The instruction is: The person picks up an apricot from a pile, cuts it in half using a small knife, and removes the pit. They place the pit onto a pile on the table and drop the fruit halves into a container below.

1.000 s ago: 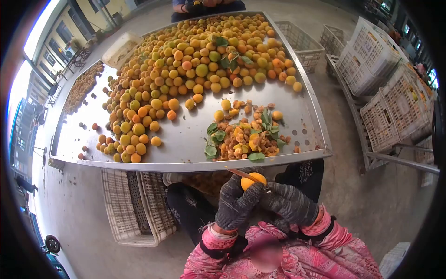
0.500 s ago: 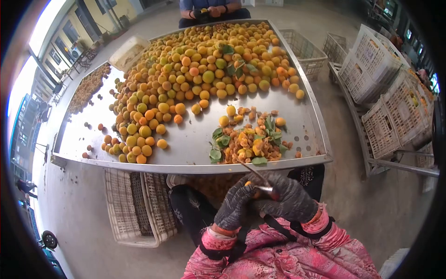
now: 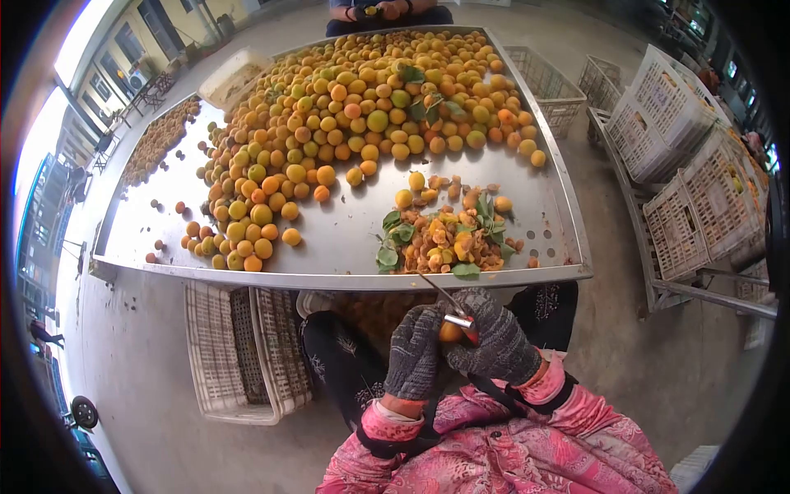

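Note:
In grey knit gloves, both hands are close together over my lap, just in front of the metal table's near edge. My left hand (image 3: pixel 412 352) has its fingers closed round an apricot (image 3: pixel 450 332), which is partly hidden between the two hands. My right hand (image 3: pixel 499 342) grips a small knife (image 3: pixel 459 320) with a reddish handle and a bright metal collar. Its thin blade points up and left toward the table. Beyond the hands lies a heap of cut apricot pieces (image 3: pixel 440 245) with green leaves (image 3: pixel 466 270) around it.
A large pile of whole apricots (image 3: pixel 346 115) covers much of the metal table (image 3: pixel 329 243). Small brown pieces (image 3: pixel 160 148) lie at its left. Plastic crates (image 3: pixel 247 354) stand below, with more stacked on a cart (image 3: pixel 629 198) at right. Another person's hands (image 3: pixel 378 10) work opposite.
My hands have turned, and the apricot between them shows more clearly. The knife stands more steeply, its collar more visible. The whole view has shifted slightly.

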`<state>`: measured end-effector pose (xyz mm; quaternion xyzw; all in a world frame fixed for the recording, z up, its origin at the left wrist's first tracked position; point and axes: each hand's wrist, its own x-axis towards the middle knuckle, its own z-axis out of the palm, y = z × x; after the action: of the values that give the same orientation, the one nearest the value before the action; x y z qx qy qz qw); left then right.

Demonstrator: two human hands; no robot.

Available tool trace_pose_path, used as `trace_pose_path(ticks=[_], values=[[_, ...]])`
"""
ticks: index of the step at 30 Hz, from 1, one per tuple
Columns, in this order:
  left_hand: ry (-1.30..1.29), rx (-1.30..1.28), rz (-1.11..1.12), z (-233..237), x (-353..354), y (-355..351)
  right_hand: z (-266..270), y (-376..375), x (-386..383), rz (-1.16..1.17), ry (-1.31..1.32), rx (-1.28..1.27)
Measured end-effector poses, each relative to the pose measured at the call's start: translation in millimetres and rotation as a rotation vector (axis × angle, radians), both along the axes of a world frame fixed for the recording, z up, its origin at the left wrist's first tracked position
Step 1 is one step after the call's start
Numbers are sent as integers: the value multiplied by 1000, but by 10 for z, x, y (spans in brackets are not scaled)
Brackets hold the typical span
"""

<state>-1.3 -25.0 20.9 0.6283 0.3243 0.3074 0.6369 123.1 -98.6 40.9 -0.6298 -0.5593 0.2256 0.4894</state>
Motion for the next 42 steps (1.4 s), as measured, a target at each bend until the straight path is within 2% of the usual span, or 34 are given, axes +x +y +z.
trace_pose_path(ticks=[3,5,6,8,9,11,13,14,16,17,19,21,22,23,24,25,27,28,29,31,32,34,35,37,38,41,42], values=[[-94,-123,120,-142,-34,-4,-69,38,-85,-45,-10,34],[267,816,87,-217,-114,32,-131,54,-137,-61,-16,69],[271,816,90,-265,-85,22,-173,60,-158,-80,4,117],[-380,-696,401,-329,-3,-33,-254,79,-210,-94,29,163],[-377,-693,408,-324,-30,-7,-291,101,-250,-90,60,190],[-217,-847,473,-265,-87,90,-382,137,-294,-78,93,216],[-171,-828,484,-357,-165,157,-478,136,-306,-38,431,159],[-126,-807,484,-422,-196,208,-499,129,-301,-35,431,159],[-208,-901,496,-515,-276,361,-525,105,-283,0,730,41],[-292,-994,508,-521,-287,397,-526,103,-275,-3,729,40],[-235,-1055,583,-485,-276,374,-524,117,-257,-1,743,44],[-352,-961,323,-473,-215,316,-598,142,-255,-3,655,94],[-350,-960,324,-427,-210,245,-622,158,-254,-7,565,146],[-244,-588,109,-355,-222,131,-605,171,-244,-9,567,147],[-136,-216,-101,-284,-216,35,-572,185,-227,-7,430,130],[-134,-217,-104,-202,-161,-12,-554,189,-219,-6,293,112],[-353,-810,154,-77,-23,-49,-554,187,-210,-40,224,114],[-422,-665,134,-261,-9,-43,-550,186,-201,-70,155,113],[-419,-664,127,-310,21,-30,-534,186,-205,-77,155,116],[-239,-475,214,-350,62,-28,-476,168,-223,-83,129,182],[-237,-473,210,-347,91,-9,-474,140,-227,-87,129,185],[-355,-589,242,-322,169,54,-497,58,-233,-110,605,161],[-346,-591,236,-293,163,74,-511,28,-169,-119,611,162],[-426,-899,177,-228,116,103,-522,14,32,-33,1684,345],[-440,-887,134,-248,125,88,-231,40,-20,-289,1157,292],[-278,-897,194,-34,197,-36,-125,73,206,-199,1167,367],[-272,-902,186,-50,204,-56,68,94,170,-253,1375,502]])
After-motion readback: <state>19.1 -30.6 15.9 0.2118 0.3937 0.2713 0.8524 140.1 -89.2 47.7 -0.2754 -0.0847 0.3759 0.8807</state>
